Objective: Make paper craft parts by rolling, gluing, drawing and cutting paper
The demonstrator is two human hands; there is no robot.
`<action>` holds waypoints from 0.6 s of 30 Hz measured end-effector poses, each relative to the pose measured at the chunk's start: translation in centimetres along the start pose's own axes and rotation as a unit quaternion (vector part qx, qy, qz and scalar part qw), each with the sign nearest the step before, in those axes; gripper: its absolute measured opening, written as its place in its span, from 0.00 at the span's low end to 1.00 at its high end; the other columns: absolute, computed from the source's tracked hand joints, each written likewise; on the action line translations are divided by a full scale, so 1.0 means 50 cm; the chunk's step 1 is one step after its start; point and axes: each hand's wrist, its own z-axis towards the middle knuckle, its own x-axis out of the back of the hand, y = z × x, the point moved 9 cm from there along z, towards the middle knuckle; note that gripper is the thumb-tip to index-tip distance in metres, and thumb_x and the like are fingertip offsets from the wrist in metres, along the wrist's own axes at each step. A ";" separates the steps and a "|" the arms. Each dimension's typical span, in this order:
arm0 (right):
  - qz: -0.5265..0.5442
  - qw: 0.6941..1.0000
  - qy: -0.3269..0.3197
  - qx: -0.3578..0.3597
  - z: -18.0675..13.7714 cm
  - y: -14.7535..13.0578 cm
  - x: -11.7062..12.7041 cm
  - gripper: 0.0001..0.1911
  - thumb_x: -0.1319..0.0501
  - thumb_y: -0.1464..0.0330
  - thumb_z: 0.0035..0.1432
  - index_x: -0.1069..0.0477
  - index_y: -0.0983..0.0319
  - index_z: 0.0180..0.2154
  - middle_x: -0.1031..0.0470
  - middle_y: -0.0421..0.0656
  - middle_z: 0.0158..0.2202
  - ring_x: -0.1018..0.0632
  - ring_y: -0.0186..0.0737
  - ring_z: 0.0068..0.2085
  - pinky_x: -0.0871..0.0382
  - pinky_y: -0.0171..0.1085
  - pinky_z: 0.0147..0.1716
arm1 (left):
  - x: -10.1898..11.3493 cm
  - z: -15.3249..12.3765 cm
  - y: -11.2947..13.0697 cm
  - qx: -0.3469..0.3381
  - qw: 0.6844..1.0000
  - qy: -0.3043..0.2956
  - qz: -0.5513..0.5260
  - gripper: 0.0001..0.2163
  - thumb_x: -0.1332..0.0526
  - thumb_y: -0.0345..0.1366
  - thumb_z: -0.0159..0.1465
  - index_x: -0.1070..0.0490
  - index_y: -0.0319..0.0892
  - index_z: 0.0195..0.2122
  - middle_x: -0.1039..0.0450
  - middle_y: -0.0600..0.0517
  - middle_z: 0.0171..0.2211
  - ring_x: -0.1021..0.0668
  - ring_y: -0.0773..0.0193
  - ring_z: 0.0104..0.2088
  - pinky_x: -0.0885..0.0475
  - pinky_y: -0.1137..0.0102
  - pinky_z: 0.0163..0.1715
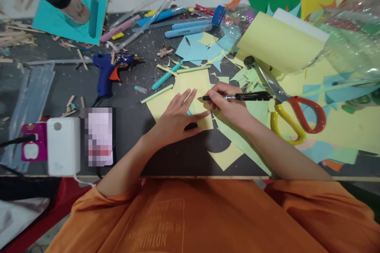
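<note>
My right hand (227,102) grips a black pen (252,97), its tip at a pale yellow sheet of paper (197,81). Fingers spread, my left hand (182,116) lies flat on the yellow paper to the left of the pen tip. A bit of light blue paper shows between its fingers. Two thin rolled green paper sticks lie at the upper edges of the yellow pieces. A teal marker (168,75) rests just beyond my left hand. Right of my right hand are large scissors (292,106) with red and yellow handles, their blades pointing away.
A blue glue gun (108,69) lies left, above a phone (101,136) and a white power bank (63,146). Markers, paper scraps and a clear plastic bottle with a blue cap (219,15) crowd the far side. Folded yellow paper (279,39) and plastic bottles (353,43) fill the right.
</note>
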 end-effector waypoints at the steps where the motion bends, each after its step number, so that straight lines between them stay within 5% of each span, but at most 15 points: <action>1: -0.008 1.000 -0.007 0.001 0.000 -0.001 -0.002 0.13 0.41 0.65 0.58 0.36 0.59 0.22 0.33 0.35 0.18 0.32 0.31 0.21 0.39 0.34 0.23 | 0.001 0.000 0.000 0.001 1.000 -0.002 -0.002 0.21 0.39 0.44 0.65 0.32 0.56 0.60 0.55 0.44 0.72 0.49 0.38 0.70 0.47 0.38 0.64; 11: -0.058 0.998 -0.033 -0.008 -0.001 -0.007 -0.012 0.12 0.42 0.65 0.57 0.36 0.59 0.22 0.33 0.36 0.19 0.33 0.32 0.22 0.41 0.37 0.25 | 0.002 0.001 0.001 0.008 1.000 -0.008 -0.008 0.19 0.41 0.44 0.66 0.30 0.52 0.58 0.56 0.41 0.72 0.50 0.37 0.70 0.48 0.38 0.64; 18: -0.054 0.998 0.017 0.013 0.000 -0.016 0.005 0.12 0.43 0.65 0.57 0.36 0.59 0.22 0.34 0.36 0.19 0.33 0.33 0.23 0.41 0.37 0.26 | 0.006 0.001 0.003 0.008 1.000 -0.008 -0.007 0.20 0.41 0.43 0.66 0.31 0.54 0.60 0.55 0.41 0.71 0.50 0.37 0.70 0.47 0.38 0.64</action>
